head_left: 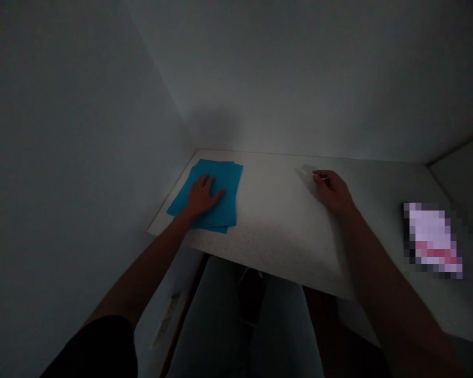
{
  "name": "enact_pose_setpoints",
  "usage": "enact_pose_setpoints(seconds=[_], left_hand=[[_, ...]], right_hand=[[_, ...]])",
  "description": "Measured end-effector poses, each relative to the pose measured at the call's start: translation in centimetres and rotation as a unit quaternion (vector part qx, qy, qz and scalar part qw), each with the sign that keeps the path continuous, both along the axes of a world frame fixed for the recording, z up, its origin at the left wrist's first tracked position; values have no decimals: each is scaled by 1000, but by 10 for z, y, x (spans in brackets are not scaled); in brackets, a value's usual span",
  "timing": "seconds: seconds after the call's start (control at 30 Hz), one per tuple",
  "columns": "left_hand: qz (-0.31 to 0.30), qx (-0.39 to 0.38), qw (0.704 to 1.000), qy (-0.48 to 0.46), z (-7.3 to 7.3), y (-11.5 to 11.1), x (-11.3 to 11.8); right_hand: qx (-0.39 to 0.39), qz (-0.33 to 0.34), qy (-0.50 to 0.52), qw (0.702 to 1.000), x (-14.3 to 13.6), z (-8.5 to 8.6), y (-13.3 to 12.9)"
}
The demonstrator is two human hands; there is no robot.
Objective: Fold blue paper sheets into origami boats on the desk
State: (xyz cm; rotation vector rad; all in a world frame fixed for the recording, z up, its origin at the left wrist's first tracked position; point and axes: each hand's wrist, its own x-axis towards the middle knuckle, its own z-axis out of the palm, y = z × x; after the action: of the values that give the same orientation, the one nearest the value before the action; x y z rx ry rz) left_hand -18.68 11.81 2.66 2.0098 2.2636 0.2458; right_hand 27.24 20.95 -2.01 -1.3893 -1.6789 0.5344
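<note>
Several blue sheets [224, 181], seemingly paper, lie in a loose, uneven stack at the left end of the white table. My left hand [202, 195] rests flat on top of them with its fingers spread, gripping nothing. Over the middle right of the table is my right hand [331, 190], its fingers curled together in a pinch. A small pale glint shows between those fingers, too small and dim to name. A faint shadow falls on the tabletop just left of the right fingertips.
The white table [271, 210] meets a wall behind and another on the left. A pixelated device with a lit pinkish screen [433, 236] lies at the right. My legs [205, 315] are under the front edge. The light is dim.
</note>
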Motion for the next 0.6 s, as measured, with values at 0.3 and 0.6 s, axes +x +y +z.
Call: enact_pose_setpoints(seconds=[0.3, 0.6], left_hand=[[-1, -25, 1000, 11, -11, -7, 9], [141, -48, 989, -12, 12, 17, -32]], right_hand=[[-29, 5, -6, 1000, 0, 2, 1], [-15, 15, 6, 1000, -1, 0, 2]])
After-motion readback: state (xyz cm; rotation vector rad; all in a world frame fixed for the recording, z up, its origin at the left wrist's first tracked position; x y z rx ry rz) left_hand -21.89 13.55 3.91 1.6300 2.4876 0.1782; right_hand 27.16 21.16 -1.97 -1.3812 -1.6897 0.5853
